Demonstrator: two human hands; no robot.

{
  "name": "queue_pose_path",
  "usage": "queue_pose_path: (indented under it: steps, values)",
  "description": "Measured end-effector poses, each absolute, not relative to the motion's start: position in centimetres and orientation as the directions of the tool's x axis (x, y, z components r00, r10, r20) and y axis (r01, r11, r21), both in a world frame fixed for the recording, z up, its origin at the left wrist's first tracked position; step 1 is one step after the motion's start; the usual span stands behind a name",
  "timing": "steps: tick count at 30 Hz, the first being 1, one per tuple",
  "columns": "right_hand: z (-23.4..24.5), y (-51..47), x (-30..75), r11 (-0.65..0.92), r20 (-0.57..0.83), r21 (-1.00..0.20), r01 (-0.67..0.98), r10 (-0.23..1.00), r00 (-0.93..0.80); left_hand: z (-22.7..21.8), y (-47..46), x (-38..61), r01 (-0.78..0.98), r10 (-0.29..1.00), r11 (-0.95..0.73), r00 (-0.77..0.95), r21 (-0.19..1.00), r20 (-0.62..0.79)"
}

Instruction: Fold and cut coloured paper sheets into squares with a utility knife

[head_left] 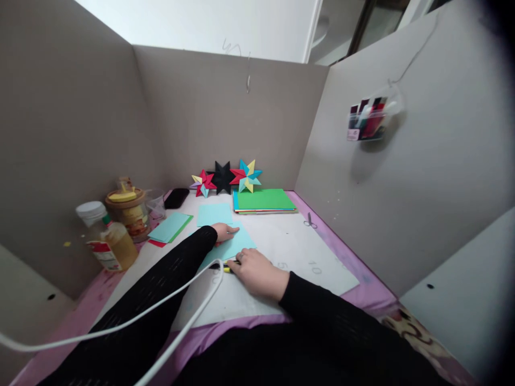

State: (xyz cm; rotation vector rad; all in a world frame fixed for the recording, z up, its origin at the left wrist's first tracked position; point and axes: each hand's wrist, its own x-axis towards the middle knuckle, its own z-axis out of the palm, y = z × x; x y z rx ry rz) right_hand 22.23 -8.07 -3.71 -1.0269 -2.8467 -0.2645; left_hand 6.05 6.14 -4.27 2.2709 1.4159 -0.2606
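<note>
My left hand (225,234) lies on a light blue paper sheet (243,242), its index finger stretched out across it. It holds nothing that shows. Close below, my right hand (259,273) wears a ring and has its fingers closed on a slim black-and-yellow tool (227,269), which looks like a cutter knife but is partly covered by the hand. A second light blue sheet (215,213) lies just behind the left hand. All of this rests on a large white sheet (269,297) with pencilled numbers.
Coloured papers (265,200) are stacked at the back, with folded paper stars (223,178) behind. At left are smaller papers (169,228), a phone (177,198), a honey-coloured bottle (116,249) and a jar (134,217). Scissors (309,221) lie right. A white cable (120,325) crosses in front.
</note>
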Motion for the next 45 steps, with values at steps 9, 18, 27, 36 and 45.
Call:
queue_pose_path:
  steps: [9,18,27,36,45]
  values:
    - [-3.5,-8.5,18.7,0.867,0.164,0.129,0.48,0.459,-0.873,-4.3,5.9,5.5,0.88,0.82,-0.4,0.469,0.256,-0.33]
    - [-1.2,-2.4,30.3,0.75,0.179,-0.109,0.652,0.66,-0.73,-7.5,2.6,2.5,0.799,0.865,-0.501,0.46,0.332,0.199]
    - [-5.9,3.6,36.9,0.125,0.234,-0.081,0.989,0.967,-0.103,-6.9,0.4,3.2,0.8,0.815,-0.578,0.557,0.164,0.159]
    - [-7.1,-2.6,22.3,0.782,0.155,-0.278,0.558,0.61,-0.777,-7.5,-2.5,1.6,0.89,0.898,-0.441,0.435,0.117,0.074]
    - [-6.0,-3.7,23.6,0.699,-0.176,-0.363,0.617,0.599,-0.782,-6.7,-4.2,-0.3,0.869,0.863,-0.486,0.493,0.087,-0.109]
